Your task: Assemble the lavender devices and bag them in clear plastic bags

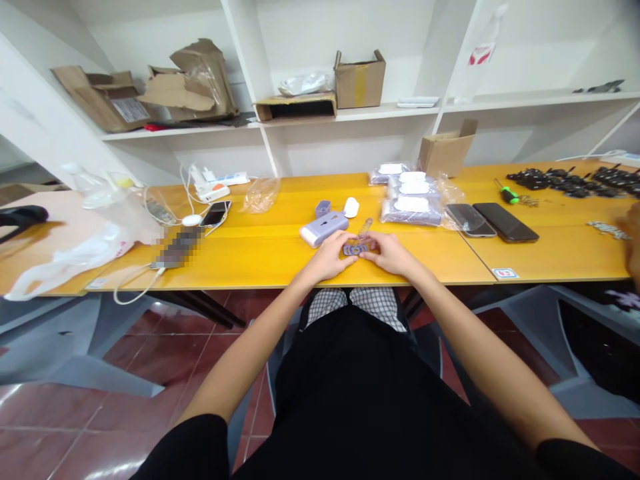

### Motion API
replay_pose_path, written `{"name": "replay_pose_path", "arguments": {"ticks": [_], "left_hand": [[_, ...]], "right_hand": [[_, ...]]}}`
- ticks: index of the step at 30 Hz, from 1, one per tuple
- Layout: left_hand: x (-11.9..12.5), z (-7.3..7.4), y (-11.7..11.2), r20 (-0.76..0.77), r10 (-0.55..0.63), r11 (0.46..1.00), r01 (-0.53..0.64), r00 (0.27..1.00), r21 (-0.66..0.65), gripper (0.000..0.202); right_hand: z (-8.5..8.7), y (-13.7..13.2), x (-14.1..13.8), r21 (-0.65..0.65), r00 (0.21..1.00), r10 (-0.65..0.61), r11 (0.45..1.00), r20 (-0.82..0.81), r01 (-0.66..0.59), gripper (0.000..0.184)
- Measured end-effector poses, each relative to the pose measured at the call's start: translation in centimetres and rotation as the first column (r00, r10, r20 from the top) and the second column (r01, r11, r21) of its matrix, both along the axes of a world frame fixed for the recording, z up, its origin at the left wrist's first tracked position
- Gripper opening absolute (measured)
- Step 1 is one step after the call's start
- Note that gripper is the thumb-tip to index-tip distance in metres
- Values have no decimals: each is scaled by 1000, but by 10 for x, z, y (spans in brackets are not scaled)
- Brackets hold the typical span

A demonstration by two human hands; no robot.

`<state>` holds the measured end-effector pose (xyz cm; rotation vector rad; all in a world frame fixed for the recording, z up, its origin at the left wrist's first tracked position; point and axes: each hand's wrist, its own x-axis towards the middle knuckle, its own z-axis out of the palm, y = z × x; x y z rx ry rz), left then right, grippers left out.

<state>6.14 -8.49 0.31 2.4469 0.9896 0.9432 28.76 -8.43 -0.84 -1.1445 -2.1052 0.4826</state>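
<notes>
My left hand (pixel 332 257) and my right hand (pixel 390 253) meet near the table's front edge. Between their fingertips they grip a small purple-grey plastic piece (pixel 355 249) with curved dark bands, one hand on each side. A clear plastic part (pixel 367 228) rises just behind it; whether the two are joined I cannot tell. Close to my left fingers lies a lilac plastic case (pixel 325 228) with dark cutouts and a pale end. A small lilac cup-shaped part (pixel 323 209) and a white rounded piece (pixel 351 207) are behind it.
Several bagged lilac packs (pixel 413 203) are stacked on the right, near two phones (pixel 506 222) and a green screwdriver (pixel 509 195). Black parts (pixel 560 181) and another person's hand (pixel 634 233) are farther right. Left are cables, a power strip (pixel 214 193) and a plastic bag (pixel 75 257).
</notes>
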Motion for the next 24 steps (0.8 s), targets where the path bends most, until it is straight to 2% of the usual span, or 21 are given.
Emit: {"name": "replay_pose_path", "arguments": {"ticks": [3, 6, 10, 13, 17, 24], "left_hand": [[0, -3, 2, -51, 54, 998, -53, 997, 25, 48], [2, -5, 3, -134, 111, 994, -108, 985, 31, 42], [-2, -3, 6, -237, 118, 993, -111, 964, 43, 36], [-13, -3, 11, -284, 125, 992, -124, 951, 22, 42], [-26, -4, 17, -301, 115, 992, -127, 947, -19, 50], [-27, -3, 14, -276, 87, 996, -80, 957, 34, 36]], "right_hand": [[-3, 2, 3, 41, 998, -40, 998, 41, 38, 33], [-4, 3, 6, 90, 995, -44, 995, 84, 37, 29], [-4, 5, 9, 123, 990, -64, 991, 128, 48, 26], [-3, 7, 11, 118, 984, -77, 991, 158, 58, 21], [-3, 8, 10, 102, 983, -63, 994, 174, 45, 18], [-3, 6, 5, 114, 966, -151, 985, 210, 129, 20]]}}
